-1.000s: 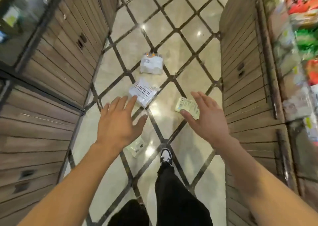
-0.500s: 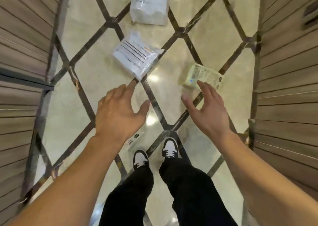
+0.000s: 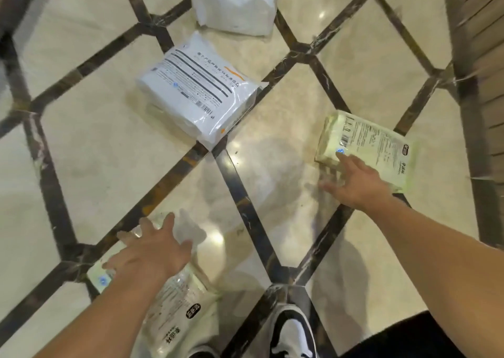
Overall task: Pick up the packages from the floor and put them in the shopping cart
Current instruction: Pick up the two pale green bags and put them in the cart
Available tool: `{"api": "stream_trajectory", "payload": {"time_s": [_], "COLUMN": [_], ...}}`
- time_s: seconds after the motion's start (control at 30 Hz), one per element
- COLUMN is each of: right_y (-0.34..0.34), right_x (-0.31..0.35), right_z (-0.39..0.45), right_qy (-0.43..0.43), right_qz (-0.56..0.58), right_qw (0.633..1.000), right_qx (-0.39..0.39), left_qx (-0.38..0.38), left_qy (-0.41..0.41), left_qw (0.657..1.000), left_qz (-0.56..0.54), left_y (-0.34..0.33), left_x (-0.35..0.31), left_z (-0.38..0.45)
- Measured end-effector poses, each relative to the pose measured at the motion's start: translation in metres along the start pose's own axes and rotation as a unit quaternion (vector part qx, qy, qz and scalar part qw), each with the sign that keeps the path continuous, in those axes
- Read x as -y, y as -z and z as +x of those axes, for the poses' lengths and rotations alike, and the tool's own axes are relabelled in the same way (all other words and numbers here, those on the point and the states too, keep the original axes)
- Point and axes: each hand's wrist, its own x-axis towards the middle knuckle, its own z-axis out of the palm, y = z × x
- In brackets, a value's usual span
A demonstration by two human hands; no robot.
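Evidently soft, light plastic-wrapped packs lay on the floor [image 3: 81,128], both within reach.
Under the left hand [image 3: 148,251], spread fingers lay on a clear pack [image 3: 174,289]; the right hand [image 3: 354,183], fingers apart, touched the near edge of a green pack [image 3: 376,147]. Slippery film probably wanted gripping across the short sides.

Glossy polished stone floor [image 3: 95,144] with dark veined strips; the packages [image 3: 199,90] wear shiny, crinkled plastic film; slatted wood panelling [image 3: 482,30] looks matt.
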Motion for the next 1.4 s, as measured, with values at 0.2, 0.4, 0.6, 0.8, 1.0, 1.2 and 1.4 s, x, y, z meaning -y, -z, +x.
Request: {"api": "stream_trajectory", "payload": {"time_s": [0.2,0.4,0.6,0.8,1.0,1.2,1.4], "right_y": [-0.008,-0.018,-0.024,-0.026,-0.034,-0.037,-0.047], "right_x": [0.020,0.033,0.024,0.008,-0.011,-0.009,0.003], "right_z": [0.072,0.071,0.049,0.019,0.017,0.040,0.058], "right_qy": [-0.055,-0.054,0.024,0.099,0.075,-0.201,-0.347], "right_qz": [0.005,-0.005,-0.042,-0.082,0.021,0.244,0.398], "right_qw": [0.998,0.998,0.998,0.990,0.971,0.932,0.849], "right_qx": [-0.015,-0.039,-0.034,-0.064,-0.224,-0.177,-0.025], "left_qx": [0.057,0.054,0.037,0.004,-0.048,-0.116,-0.230], "left_qy": [0.015,-0.062,-0.112,-0.176,-0.239,-0.344,-0.139], "left_qw": [0.995,0.993,0.990,0.981,0.948,0.890,0.939], "left_qz": [-0.076,-0.080,-0.082,-0.081,-0.205,-0.275,-0.213], "left_y": [-0.002,-0.004,0.011,0.029,0.030,0.041,0.027], "left_x": [-0.016,-0.061,-0.098,-0.122,-0.121,-0.089,-0.048], "left_z": [0.069,0.068,0.035,0.025,0.034,0.048,0.089]}}
